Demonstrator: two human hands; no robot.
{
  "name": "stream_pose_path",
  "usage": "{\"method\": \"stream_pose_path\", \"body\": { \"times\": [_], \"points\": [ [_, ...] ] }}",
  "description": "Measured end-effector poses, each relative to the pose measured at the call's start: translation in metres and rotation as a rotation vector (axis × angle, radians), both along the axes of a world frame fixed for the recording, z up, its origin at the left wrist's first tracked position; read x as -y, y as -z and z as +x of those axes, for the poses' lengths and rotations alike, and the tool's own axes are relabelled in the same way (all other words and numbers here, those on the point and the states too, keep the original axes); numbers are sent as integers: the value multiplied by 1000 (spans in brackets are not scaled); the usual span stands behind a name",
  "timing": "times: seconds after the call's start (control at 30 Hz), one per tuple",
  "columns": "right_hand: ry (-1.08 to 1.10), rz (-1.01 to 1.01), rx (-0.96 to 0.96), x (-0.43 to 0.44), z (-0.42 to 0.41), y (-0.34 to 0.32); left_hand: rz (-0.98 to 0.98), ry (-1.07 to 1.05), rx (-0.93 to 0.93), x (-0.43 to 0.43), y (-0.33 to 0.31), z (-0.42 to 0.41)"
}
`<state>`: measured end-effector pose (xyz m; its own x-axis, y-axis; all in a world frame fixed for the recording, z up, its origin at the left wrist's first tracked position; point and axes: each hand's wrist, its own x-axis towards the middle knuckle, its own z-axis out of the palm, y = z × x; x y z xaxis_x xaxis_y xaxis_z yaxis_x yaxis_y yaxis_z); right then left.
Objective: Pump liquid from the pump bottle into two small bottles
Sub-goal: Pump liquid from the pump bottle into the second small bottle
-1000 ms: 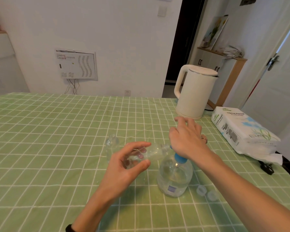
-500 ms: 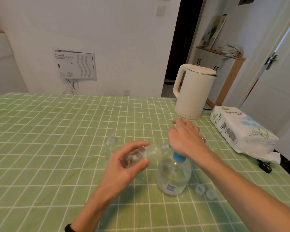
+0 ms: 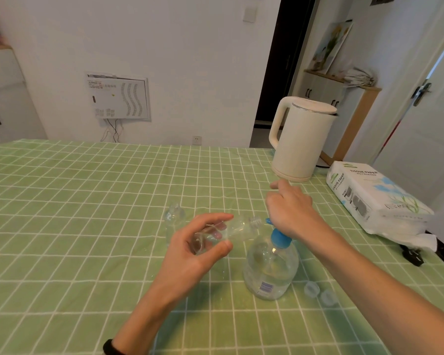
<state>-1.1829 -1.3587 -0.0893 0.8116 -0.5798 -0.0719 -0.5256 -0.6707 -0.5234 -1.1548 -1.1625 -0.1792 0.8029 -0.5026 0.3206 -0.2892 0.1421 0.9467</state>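
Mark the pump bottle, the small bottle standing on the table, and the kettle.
pump bottle [image 3: 270, 267], head view, on its clear body below the blue collar.
standing small bottle [image 3: 174, 218], head view, on its clear shoulder.
kettle [image 3: 303, 144], head view, on its cream side wall.

The pump bottle is clear, glossy plastic with a smooth blue plastic collar. The small bottle just left of it, the second bottle farther left and the caps to its right are clear plastic too. Under it lies a creased, matt tablecloth. Behind it the kettle is matt cream with a shiny metal rim; the tissue pack has glossy film.
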Motion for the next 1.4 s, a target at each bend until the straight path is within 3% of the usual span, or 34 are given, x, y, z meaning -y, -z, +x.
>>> {"method": "stream_pose_path", "body": {
  "times": [0.3, 0.47, 0.83, 1.4],
  "points": [
    [29, -107, 111, -5, -6, -2, 5, -8, -3, -2, -1, -1],
    [71, -35, 149, 6, -4, -18, -7, -7, -6, 1, -1, -2],
    [33, -293, 76, 8, -7, -7, 19, -9, 6, 0, -1, 1],
    [-27, -519, 72, -1, -13, -17, -8, -2, 29, -1, -4, -2]
  ]
}}
